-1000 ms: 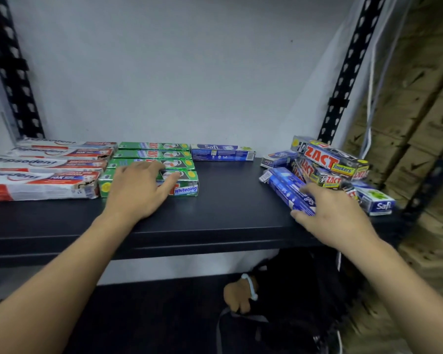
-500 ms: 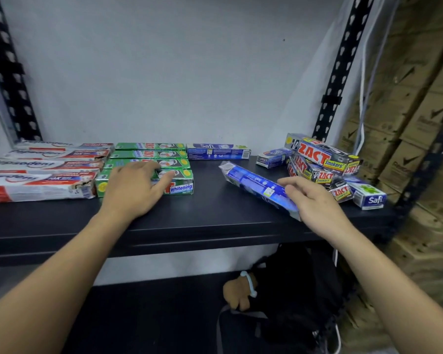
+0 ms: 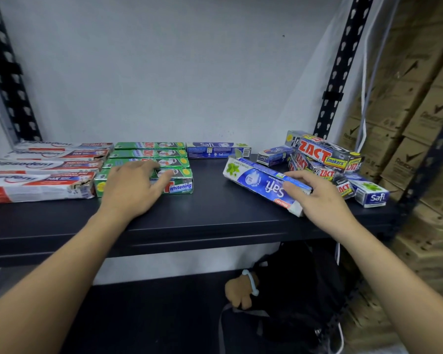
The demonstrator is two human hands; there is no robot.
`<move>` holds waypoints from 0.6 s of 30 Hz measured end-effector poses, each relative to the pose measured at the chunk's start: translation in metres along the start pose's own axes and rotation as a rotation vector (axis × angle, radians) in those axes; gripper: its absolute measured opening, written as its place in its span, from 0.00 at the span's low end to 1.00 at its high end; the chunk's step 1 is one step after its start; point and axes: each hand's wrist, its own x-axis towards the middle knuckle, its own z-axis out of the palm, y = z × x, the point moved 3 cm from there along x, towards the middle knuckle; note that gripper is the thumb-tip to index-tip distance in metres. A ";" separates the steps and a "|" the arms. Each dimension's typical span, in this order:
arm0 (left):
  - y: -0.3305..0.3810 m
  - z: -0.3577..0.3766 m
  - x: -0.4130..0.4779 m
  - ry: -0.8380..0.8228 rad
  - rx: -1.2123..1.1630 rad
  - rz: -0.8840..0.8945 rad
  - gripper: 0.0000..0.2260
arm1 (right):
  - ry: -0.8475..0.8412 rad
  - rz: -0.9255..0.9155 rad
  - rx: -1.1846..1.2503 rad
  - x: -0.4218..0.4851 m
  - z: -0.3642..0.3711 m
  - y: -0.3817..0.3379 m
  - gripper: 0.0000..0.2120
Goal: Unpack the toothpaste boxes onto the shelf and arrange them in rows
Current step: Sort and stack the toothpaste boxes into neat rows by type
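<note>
1. The right grip (image 3: 317, 200) curls its fingers round the near end of a blue Safi box (image 3: 256, 181), which slants over the dark shelf (image 3: 215, 221), stretching away to that grip's left.
2. Just right of that grip sits a jumbled pile of Zact and Safi boxes (image 3: 322, 157).
3. The left grip (image 3: 133, 190) rests, fingers relaxed, on the front green box (image 3: 180, 187); Pepsodent boxes (image 3: 44, 172) lie in rows to its left.

Soft, even light, dimmest at 6 o'clock. Uprights (image 3: 342, 67) bow at 2 and 10 o'clock; the left hand (image 3: 131, 190) is slightly smeared.
</note>
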 end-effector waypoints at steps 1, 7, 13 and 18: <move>0.000 0.000 0.000 0.000 0.001 0.000 0.33 | -0.001 0.031 0.006 0.002 0.000 0.001 0.10; 0.000 -0.001 0.000 0.005 0.003 0.007 0.33 | 0.074 0.043 -0.198 0.004 0.002 -0.003 0.09; 0.000 0.000 0.001 0.006 0.004 0.004 0.33 | 0.126 0.057 -0.116 -0.018 0.009 -0.016 0.11; 0.002 -0.003 -0.001 0.012 -0.003 0.006 0.33 | -0.152 -0.092 0.123 -0.033 0.030 -0.043 0.07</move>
